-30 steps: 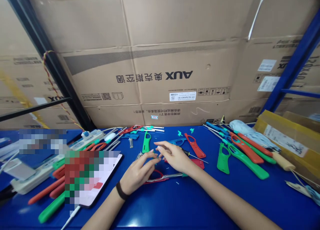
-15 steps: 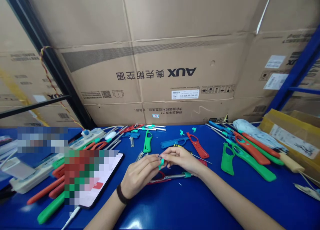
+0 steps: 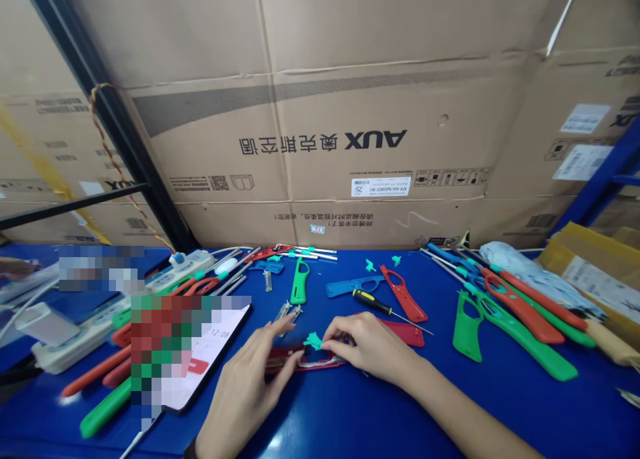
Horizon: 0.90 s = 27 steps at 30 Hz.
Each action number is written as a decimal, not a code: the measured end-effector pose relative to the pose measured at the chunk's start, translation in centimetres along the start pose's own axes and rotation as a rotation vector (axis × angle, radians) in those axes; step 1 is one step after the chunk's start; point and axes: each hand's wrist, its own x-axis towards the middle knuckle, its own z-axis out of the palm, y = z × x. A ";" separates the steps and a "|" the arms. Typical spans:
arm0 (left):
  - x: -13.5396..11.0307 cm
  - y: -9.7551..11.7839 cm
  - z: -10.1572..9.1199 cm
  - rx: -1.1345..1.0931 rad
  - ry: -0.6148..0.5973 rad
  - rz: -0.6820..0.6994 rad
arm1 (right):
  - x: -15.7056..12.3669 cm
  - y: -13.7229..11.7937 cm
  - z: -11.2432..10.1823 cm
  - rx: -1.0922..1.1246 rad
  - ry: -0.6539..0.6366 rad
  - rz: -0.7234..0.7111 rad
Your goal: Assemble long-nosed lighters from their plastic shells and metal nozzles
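A red lighter casing half lies on the blue table with a whitish wire and parts inside. My left hand spreads thumb and fingers over its left end; whether the fingertips press on it I cannot tell. My right hand is closed in a pinch on a small teal-green trigger, just above the casing's middle. The casing's right end is hidden behind my right hand. Small clear lighter tanks lie beyond my left fingertips. A yellow-and-black screwdriver rests behind my right hand, beside a second red casing half.
Green, blue and red casing pieces lie farther back. Several long lighters and a power strip are on the left, with a phone. Green casings and a yellow-taped box sit right.
My hands have parted from where they met over the table. My left hand has opened and shifted left and down. My right hand has lowered the green trigger towards the red casing.
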 end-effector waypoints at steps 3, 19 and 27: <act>-1.1 0.1 0.2 0.000 -0.087 -0.053 | 0.0 -0.2 0.0 -0.116 0.016 -0.029; -1.9 0.5 0.5 -0.165 -0.172 -0.097 | -0.3 -0.1 0.6 -0.194 -0.041 -0.064; -1.4 1.0 0.2 -0.142 -0.198 -0.036 | -0.3 0.0 0.5 -0.217 -0.060 -0.072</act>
